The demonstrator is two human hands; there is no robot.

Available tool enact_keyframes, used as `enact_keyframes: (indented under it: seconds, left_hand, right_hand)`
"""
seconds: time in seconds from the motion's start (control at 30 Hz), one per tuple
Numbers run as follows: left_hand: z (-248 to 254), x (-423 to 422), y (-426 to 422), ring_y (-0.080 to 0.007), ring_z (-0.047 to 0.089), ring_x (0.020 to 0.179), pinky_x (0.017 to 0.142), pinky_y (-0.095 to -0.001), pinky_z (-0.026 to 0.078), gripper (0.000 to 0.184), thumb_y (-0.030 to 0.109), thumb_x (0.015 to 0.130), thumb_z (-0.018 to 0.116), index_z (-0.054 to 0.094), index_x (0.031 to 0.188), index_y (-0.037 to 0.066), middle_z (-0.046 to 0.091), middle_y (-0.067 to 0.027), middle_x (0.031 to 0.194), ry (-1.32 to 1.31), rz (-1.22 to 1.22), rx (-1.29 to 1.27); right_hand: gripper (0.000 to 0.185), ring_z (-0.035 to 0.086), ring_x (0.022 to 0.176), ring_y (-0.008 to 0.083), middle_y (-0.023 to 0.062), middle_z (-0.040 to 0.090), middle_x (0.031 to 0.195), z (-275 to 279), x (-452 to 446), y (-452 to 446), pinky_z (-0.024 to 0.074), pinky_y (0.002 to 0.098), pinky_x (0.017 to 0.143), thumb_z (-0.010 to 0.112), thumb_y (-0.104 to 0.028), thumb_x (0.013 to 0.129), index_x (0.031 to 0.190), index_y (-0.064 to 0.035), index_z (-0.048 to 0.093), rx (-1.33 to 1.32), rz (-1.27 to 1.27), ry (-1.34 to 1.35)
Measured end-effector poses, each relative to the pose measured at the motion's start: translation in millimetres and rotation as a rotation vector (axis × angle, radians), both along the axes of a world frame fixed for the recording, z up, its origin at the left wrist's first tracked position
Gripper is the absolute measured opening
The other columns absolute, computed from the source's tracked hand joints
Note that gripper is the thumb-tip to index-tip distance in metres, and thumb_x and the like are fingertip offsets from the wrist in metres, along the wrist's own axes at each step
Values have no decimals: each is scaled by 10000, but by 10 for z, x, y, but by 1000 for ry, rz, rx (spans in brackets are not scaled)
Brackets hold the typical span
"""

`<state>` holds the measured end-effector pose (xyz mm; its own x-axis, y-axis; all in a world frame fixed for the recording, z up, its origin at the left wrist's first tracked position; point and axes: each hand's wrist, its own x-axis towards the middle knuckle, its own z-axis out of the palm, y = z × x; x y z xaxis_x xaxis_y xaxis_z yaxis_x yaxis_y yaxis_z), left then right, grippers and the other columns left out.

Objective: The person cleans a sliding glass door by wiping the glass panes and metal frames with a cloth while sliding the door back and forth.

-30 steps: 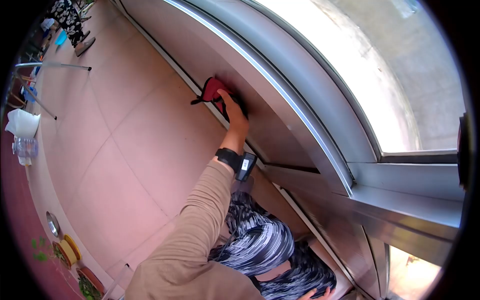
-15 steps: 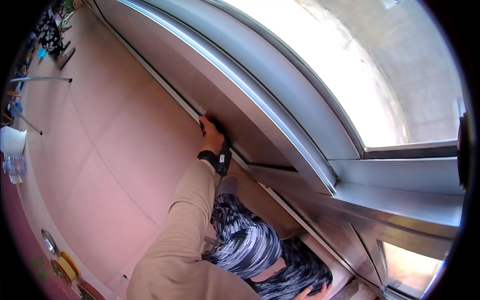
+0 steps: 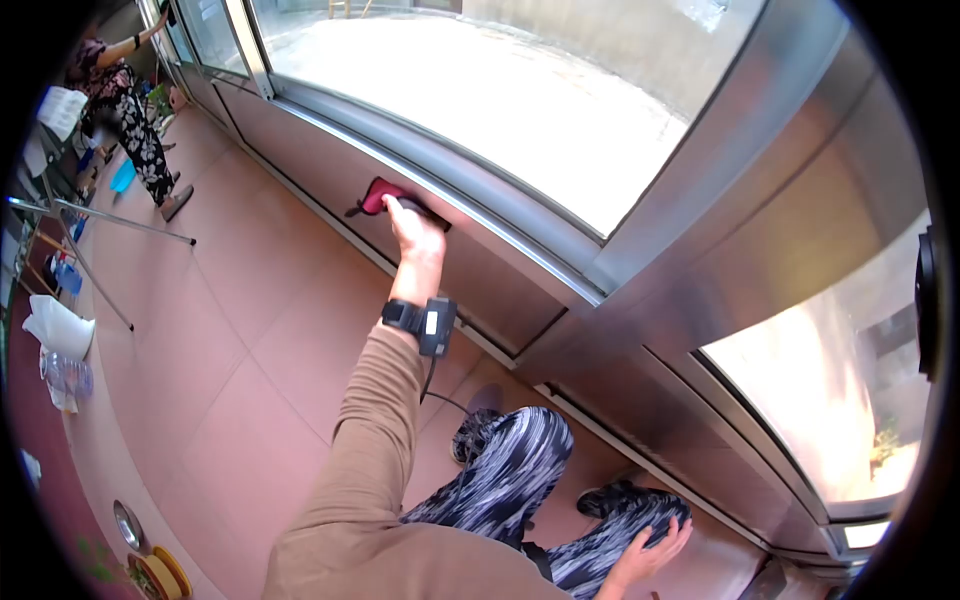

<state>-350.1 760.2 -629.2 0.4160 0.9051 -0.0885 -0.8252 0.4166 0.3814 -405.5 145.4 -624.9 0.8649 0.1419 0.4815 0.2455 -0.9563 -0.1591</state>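
My left hand point(image 3: 418, 236) reaches forward and presses a red and dark cloth point(image 3: 380, 195) against the metal panel point(image 3: 330, 165), just below the window ledge. Its fingers are partly hidden behind the palm and the cloth. A black strap with a small black box point(image 3: 436, 327) and a cable sits on that wrist, below the brown sleeve. My right hand point(image 3: 645, 555) rests on my bent right knee, in patterned trousers, with its fingers apart and holding nothing.
Beyond the window frame point(image 3: 600, 260) lies a bright yard. Another person point(image 3: 140, 130) stands at the far left by the windows. A metal stand point(image 3: 120, 218), a white bin point(image 3: 65, 328), a plastic bottle point(image 3: 68, 378) and a yellow spool-like object point(image 3: 165, 572) are on the left.
My left hand has moved from the panel's lower edge up to just below the ledge, showing the red cloth. The view has tilted up, bringing more of the other person into sight.
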Motion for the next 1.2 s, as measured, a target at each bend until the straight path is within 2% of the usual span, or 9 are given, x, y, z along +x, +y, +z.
enact_keyframes:
  seconds: [0.23,0.3,0.43,0.5,0.6,0.77,0.93,0.97,1.2]
  left_hand:
    - [813,-585,-1225,-219,468,1157,1022,-385,345,518,468,1007,272,420,1326,88,510,-68,1246,-113,-30,284]
    - [1326,-610,-1477,-199,442,1174,1038,-368,316,560,518,991,292,417,1319,82,494,-51,1253,-89,47,449]
    - [1601,-90,-1198,-186,318,1294,1095,-334,203,757,618,943,278,315,1385,5,375,-52,1392,214,177,894]
    - [2085,256,-1319,-342,200,1387,1107,-497,138,828,649,918,306,275,1408,-17,253,-216,1466,633,621,1604]
    - [2279,742,-1155,-446,370,1228,999,-553,250,630,515,914,389,463,1328,46,388,-292,1349,991,609,1774]
    - [3629,1357,-712,-455,494,1028,883,-519,325,456,380,953,399,552,1190,22,548,-281,1133,597,1271,1751]
    - [5644,969,-1445,-332,628,922,826,-442,429,669,641,914,337,618,1136,76,676,-177,923,508,990,1628]
    - [5754,728,-1840,-307,617,877,800,-457,423,761,706,897,194,629,1142,131,666,-169,923,1021,1087,1418]
    - [5407,880,-1459,-260,579,838,801,-397,418,589,556,955,328,639,1062,67,623,-131,874,852,922,1467]
  right_hand:
    - [381,372,1300,383,194,424,1389,0,-80,-158,290,475,1078,556,-146,858,1216,-26,508,108,29,-13]
    - [387,393,1286,379,181,451,1363,1,-94,-238,312,492,1062,499,-281,923,1203,-15,518,97,31,-47]
    - [375,384,1296,374,181,447,1364,21,-117,-275,309,490,1065,560,-141,835,1188,-18,522,179,5,-33]
    - [401,383,1297,372,182,448,1360,90,-117,-242,306,489,1067,583,-95,777,1168,-19,528,242,-14,-43]
    - [385,470,1221,373,168,505,1326,322,-117,-150,392,477,1012,633,-208,818,1184,-99,583,238,23,-145]
    - [372,478,1212,368,175,508,1318,387,-93,-163,401,470,1003,615,-222,836,1179,-85,578,213,19,-128]
    - [344,484,1201,378,181,515,1300,447,-95,-196,400,485,997,568,-265,877,1168,-81,572,203,18,-141]
    - [344,484,1201,378,181,515,1300,442,-96,-204,400,485,997,568,-265,877,1168,-81,572,206,12,-137]
    - [363,489,1191,387,192,523,1284,472,-94,-292,403,489,995,561,-286,888,1176,-65,563,166,12,-138]
